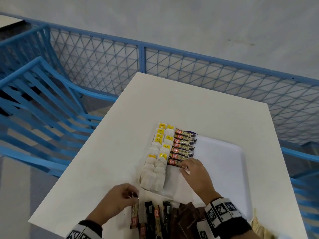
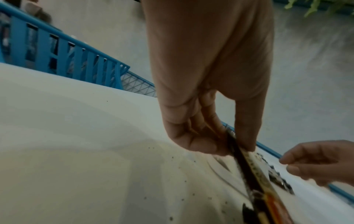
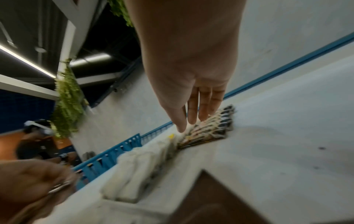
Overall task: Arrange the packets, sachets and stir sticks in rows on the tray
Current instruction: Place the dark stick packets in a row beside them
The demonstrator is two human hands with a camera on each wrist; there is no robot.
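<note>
Coffee sachet (image 1: 134,215) — pinched by left hand (image 1: 119,202) below tray (image 1: 224,163); right hand (image 1: 195,171) flat on row, fingers straight. Next — extend granule row (image 1: 183,147).

Even soft light, wrist views blurred

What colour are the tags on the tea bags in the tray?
Yellow tags on white tea bags, clearest in the head view.

Teabags (image 1: 156,163) left of sachets (image 1: 183,147)
</note>
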